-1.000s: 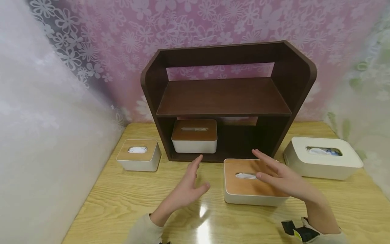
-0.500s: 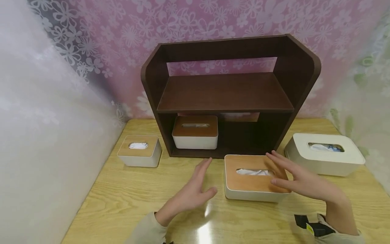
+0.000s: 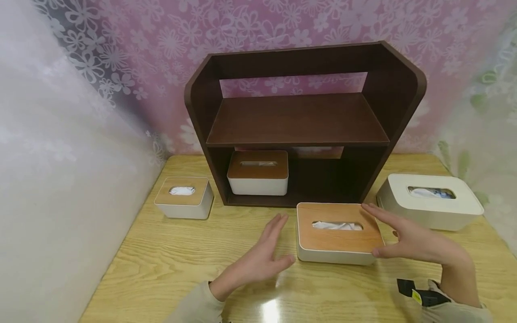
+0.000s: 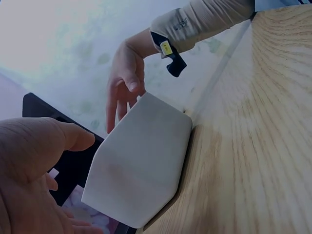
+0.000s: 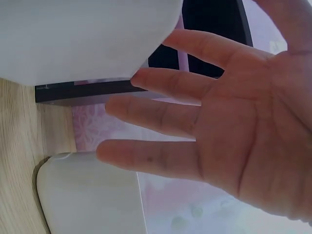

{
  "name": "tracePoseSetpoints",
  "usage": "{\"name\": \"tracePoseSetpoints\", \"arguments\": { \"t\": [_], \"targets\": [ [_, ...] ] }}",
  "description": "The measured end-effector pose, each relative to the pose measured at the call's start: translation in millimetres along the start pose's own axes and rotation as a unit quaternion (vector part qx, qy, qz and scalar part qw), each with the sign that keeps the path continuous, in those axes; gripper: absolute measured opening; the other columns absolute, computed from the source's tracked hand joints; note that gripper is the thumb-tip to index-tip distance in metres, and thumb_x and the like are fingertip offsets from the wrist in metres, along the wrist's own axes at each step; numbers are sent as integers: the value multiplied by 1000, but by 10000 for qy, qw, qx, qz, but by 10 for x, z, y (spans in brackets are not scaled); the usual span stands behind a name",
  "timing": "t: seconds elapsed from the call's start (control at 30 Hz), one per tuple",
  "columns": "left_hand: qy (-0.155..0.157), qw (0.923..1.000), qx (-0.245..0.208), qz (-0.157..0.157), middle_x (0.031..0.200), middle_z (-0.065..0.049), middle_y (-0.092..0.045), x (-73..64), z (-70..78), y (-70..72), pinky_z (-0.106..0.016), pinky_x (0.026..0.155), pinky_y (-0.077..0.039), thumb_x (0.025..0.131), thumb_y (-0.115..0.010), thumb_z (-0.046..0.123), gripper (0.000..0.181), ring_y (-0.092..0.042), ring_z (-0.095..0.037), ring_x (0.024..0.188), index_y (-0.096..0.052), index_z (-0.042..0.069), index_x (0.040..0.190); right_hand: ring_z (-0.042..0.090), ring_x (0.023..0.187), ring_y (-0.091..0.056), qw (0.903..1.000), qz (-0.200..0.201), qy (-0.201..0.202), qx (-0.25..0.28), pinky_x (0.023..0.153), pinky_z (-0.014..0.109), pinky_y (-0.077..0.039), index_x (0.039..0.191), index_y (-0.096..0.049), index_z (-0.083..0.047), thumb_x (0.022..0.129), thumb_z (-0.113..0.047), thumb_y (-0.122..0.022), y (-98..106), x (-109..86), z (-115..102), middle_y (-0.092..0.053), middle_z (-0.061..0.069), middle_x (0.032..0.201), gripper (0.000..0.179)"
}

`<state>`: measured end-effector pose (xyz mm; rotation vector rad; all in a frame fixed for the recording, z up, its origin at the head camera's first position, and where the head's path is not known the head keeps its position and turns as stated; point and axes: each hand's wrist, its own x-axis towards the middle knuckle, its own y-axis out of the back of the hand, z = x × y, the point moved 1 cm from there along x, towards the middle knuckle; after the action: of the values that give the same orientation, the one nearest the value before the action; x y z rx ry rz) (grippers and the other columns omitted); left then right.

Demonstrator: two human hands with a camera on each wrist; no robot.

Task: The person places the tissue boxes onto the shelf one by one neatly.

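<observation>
A wide tissue box (image 3: 339,242) with a wood-coloured lid and white sides lies on the table in front of the dark shelf. Just off its left end is my left hand (image 3: 258,260), thumb and fingers spread and holding nothing. My right hand (image 3: 420,240) is at the box's right end, its thumb near the front corner and fingertips near the back corner. In the right wrist view those fingers (image 5: 165,117) reach out straight beside the white box wall (image 5: 87,39); whether they touch it I cannot tell. The left wrist view shows the box's white end (image 4: 141,156) facing my left palm.
The dark brown two-tier shelf (image 3: 299,119) stands at the back, with another wood-lidded tissue box (image 3: 258,185) at the left of its lower tier. A small tissue box (image 3: 183,208) sits left of the shelf, an all-white one (image 3: 434,215) right of it. A wall (image 3: 60,157) borders the left side.
My right hand has moved right, from above the front tissue box to its right end. My left hand has moved right, closer to the left end. The head view has tilted down slightly.
</observation>
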<state>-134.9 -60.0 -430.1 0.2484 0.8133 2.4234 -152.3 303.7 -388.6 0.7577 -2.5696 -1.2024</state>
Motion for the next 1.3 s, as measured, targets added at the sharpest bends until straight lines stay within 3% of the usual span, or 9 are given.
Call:
{"name": "tracePoseSetpoints", "arguments": {
  "t": [0.07, 0.13, 0.23, 0.3, 0.43, 0.7, 0.87, 1.1, 1.3],
  "targets": [
    [2, 10000, -28, -39, 166, -11, 4, 1, 9, -17, -60, 108, -34, 96, -62, 36, 91, -21, -39, 147, 0, 25, 161, -7, 140, -16, 9995, -47, -36, 309, 90, 65, -45, 160, -20, -23, 83, -32, -80, 7, -5, 24, -22, 20, 161, 98],
    [-2, 10000, -47, -79, 166, -11, 4, 0, 15, -32, -60, 108, -34, 96, -62, 35, 91, -21, -40, 146, 1, 27, 161, 19, 146, -24, 9983, -116, -66, 560, 85, 75, -41, 161, -17, -22, 84, -28, -80, 17, -8, 42, -20, 23, 161, 100],
    [-7, 9999, -65, -145, 166, -10, 5, 2, 20, -54, -60, 109, -34, 97, -62, 36, 90, -23, -40, 146, 2, 29, 160, 59, 133, -33, 9971, -227, -88, 716, 81, 73, -44, 161, -12, -17, 83, -23, -81, 30, -11, 57, -19, 28, 160, 104],
    [-15, 9998, -70, -184, 166, -10, 5, 6, 17, -70, -60, 109, -33, 97, -61, 37, 90, -23, -39, 146, 2, 29, 160, 69, 125, -33, 9959, -338, -42, 844, 79, 69, -48, 161, -7, -14, 84, -19, -80, 33, -10, 63, -16, 32, 159, 106],
    [-34, 9998, -53, -180, 166, -11, 2, 24, 4, -98, -59, 111, -31, 97, -60, 38, 89, -21, -37, 147, 1, 25, 161, 69, 124, -35, 9946, -442, 27, 936, 80, 64, -51, 161, -5, -15, 84, -18, -80, 18, 2, 67, -12, 33, 159, 107],
    [-167, 9996, -190, -81, 166, -10, 0, 118, 1, -137, -50, 118, -22, 98, -59, 41, 91, -15, -28, 150, 6, 22, 160, 68, 124, -37, 9949, -378, 170, 917, 85, 71, -45, 161, -6, -14, 83, -19, -81, 5, -17, 121, -12, 33, 159, 109],
    [-140, 9986, -501, -31, 165, -11, -3, 189, 10, -163, -49, 117, -25, 98, -56, 46, 90, -22, -29, 148, 5, 20, 160, 66, 123, -40, 9950, -398, 94, 908, 84, 57, -51, 161, -6, -12, 82, -23, -82, 10, -32, 122, -10, 29, 161, 110],
    [108, 9971, -747, 104, 165, -12, -8, 268, 0, -226, -47, 116, -29, 98, -58, 41, 89, -28, -30, 146, 1, 19, 161, 64, 124, -41, 9934, -344, -186, 1081, 85, 25, -51, 161, 4, -23, 87, -26, -78, -129, -104, 164, -1, 25, 163, 110],
    [260, 9939, -1073, 32, 165, -13, -9, 319, -17, -262, -46, 114, -32, 99, -58, 40, 88, -31, -33, 144, 0, 17, 161, 59, 125, -45, 9905, -20, -461, 1295, 81, 23, -52, 159, 11, -24, 88, -25, -76, -266, -135, 145, -7, 31, 160, 112]
  ]
}}
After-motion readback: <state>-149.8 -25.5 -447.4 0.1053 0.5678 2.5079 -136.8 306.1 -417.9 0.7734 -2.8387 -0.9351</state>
